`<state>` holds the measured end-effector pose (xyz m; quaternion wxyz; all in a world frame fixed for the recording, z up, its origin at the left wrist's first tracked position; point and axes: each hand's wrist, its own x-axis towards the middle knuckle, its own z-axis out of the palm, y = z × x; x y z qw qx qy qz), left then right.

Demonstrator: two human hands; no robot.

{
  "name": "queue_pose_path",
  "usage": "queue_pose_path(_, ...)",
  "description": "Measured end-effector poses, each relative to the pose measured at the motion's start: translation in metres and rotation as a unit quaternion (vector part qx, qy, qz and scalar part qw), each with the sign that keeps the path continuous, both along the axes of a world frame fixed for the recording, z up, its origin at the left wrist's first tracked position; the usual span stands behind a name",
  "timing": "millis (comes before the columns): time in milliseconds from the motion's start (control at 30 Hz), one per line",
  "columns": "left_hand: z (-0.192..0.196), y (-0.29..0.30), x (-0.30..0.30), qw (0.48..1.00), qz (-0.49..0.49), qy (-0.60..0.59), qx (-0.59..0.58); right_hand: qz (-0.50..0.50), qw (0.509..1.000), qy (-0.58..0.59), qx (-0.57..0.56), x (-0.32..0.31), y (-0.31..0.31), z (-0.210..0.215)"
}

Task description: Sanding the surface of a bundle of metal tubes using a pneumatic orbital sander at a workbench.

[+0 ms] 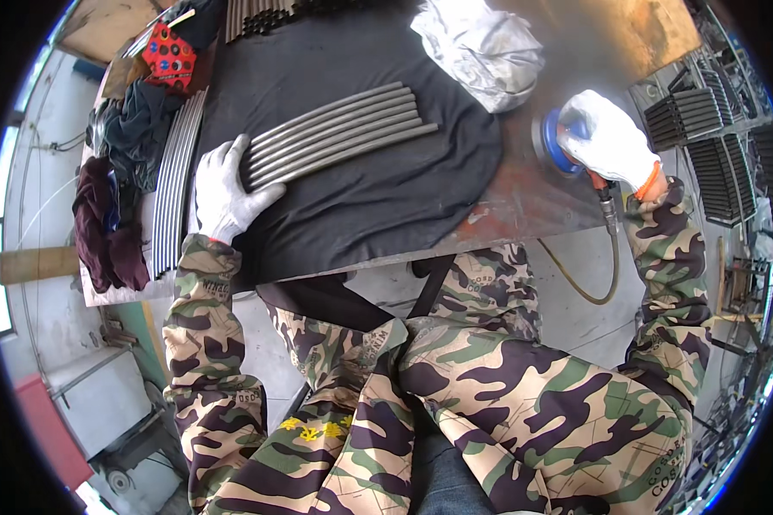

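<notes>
Both my hands wear white gloves. My left hand [228, 190] rests at the left ends of several grey metal rods [339, 133], its thumb and fingers spread around their ends. The rods lie side by side on a black cloth [378, 202] that covers much of the table. On the right, my right hand [608, 142] is wrapped over the top of a blue round air sander [562, 146]. The sander's pad is at the bare brown part of the table. A hose [614, 266] hangs from its fitting over the table edge.
Another row of metal rods [179, 184] lies left of my left hand, beside dark crumpled cloths [112, 227] and a red patterned cloth [169, 57]. More rods [262, 19] lie at the far edge. A white crumpled cloth [481, 51] sits near the sander. Racks of dark bars [704, 116] stand right.
</notes>
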<state>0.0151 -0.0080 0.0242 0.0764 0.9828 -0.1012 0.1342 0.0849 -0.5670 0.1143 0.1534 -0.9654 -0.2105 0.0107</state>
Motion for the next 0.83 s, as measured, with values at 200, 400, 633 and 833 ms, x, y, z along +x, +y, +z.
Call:
queue_pose_path(200,-0.001,0.004,-0.016,0.999,0.033,0.028,-0.004,0.031,0.994,-0.036,-0.097,0.026,-0.005,-0.02)
queue_pose_path(400,0.003,0.015,-0.021,0.998,-0.009,0.054,-0.015,0.035,0.986,-0.048,-0.154,0.036,-0.004,-0.027)
queue_pose_path(633,0.0,0.022,-0.028,0.995,0.002,0.085,-0.052,0.026,0.985,-0.059,-0.157,0.031,0.004,-0.014)
queue_pose_path(833,-0.004,0.015,-0.032,0.997,0.015,0.073,-0.037,0.068,0.985,-0.153,0.048,-0.001,0.083,-0.013)
